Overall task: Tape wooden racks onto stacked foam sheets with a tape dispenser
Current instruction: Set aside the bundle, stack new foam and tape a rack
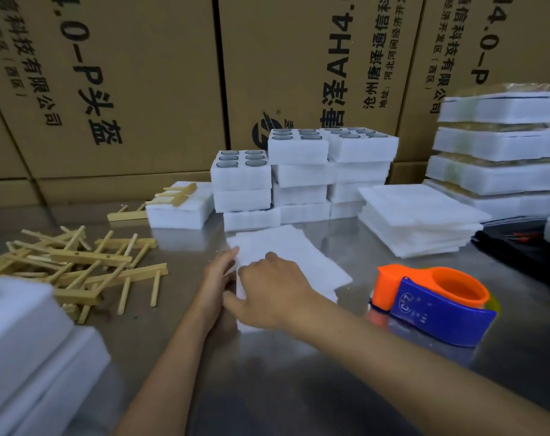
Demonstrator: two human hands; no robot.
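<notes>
A few thin white foam sheets [294, 251] lie stacked on the steel table [298, 388] in the middle. My left hand [218, 278] lies with straight fingers against the stack's left edge. My right hand [273, 289] rests on top of the sheets, thumb at the near left corner, fingers curled over the left edge. An orange and blue tape dispenser [434, 302] stands on the table to the right of the sheets, untouched. A heap of wooden racks [78, 264] lies at the left. One rack [176, 195] sits on a foam block [180, 207] behind.
Foam blocks with round glass inserts [302, 171] are stacked at the back centre. A pile of loose foam sheets [421, 220] and taped bundles [500, 152] stand at the right. Thick foam pieces [31, 347] fill the near left. Cardboard boxes [125, 89] wall the back.
</notes>
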